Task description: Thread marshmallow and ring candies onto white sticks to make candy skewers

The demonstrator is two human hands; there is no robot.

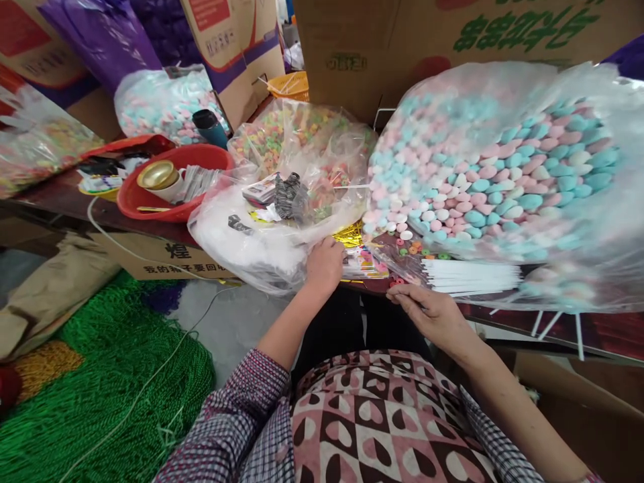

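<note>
Lying at the front edge of the counter, between the two hands, were flat printed plastic packets, with shiny gold strips just behind them. The left hand rested beside the packets and strips, its fingers bent; whether they were clamped on anything could not be told. The right hand reached to the counter's edge beside a few red ring candies, its thumb and forefinger close to each other; whether they pinched a piece could not be told.

To the right, a row of white sticks lay near the edge, partly under a large clear bag filled with pink, blue and white candies. To the left sat a whitish plastic bag, with a dark striped bundle near it, and behind these a clear bag of coloured rings. Farther left, a red basin held a gold-coloured bowl and pale packets; a dark blue cup stood behind it.

Large cardboard cartons rose behind the counter, with a yellow basket between them and purple sacking at upper left. Below, a mass of green cords covered part of the grey floor, beside crumpled brown wrapping.
</note>
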